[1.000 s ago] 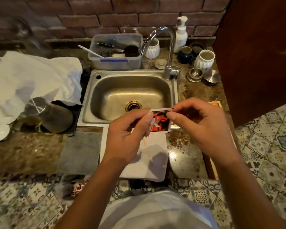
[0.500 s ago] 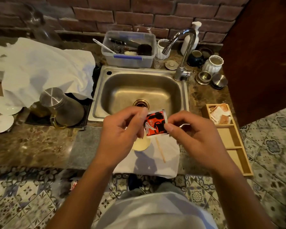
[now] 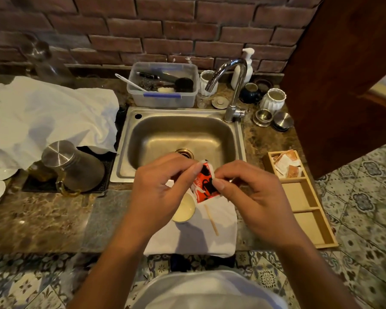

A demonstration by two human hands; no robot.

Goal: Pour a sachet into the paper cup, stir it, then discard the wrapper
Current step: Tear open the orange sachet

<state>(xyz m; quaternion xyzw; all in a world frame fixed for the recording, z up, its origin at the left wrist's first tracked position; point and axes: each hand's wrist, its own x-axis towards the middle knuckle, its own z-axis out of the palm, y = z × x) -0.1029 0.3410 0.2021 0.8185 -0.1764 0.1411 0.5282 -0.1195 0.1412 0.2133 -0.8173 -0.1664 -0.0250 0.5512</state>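
A red, black and white sachet [image 3: 204, 185] hangs tilted between both hands, just above the paper cup. My left hand [image 3: 158, 190] pinches its upper left corner. My right hand [image 3: 252, 195] pinches its right edge. The paper cup [image 3: 184, 210] stands on a white cloth [image 3: 201, 237] at the counter's front edge, its left side hidden behind my left hand; its inside looks pale. A wooden stir stick [image 3: 211, 220] lies on the cloth to the right of the cup.
A steel sink [image 3: 181, 134] with a tap [image 3: 234, 90] lies behind my hands. A wooden tray [image 3: 303, 197] with several sachets sits on the right, a steel jug [image 3: 74, 166] on the left. Cups and tins crowd the back right.
The view has tilted down, so the cup, stick and wooden tray came into sight. The sachet has turned from level to tilted, and my hands have lowered toward the cup.
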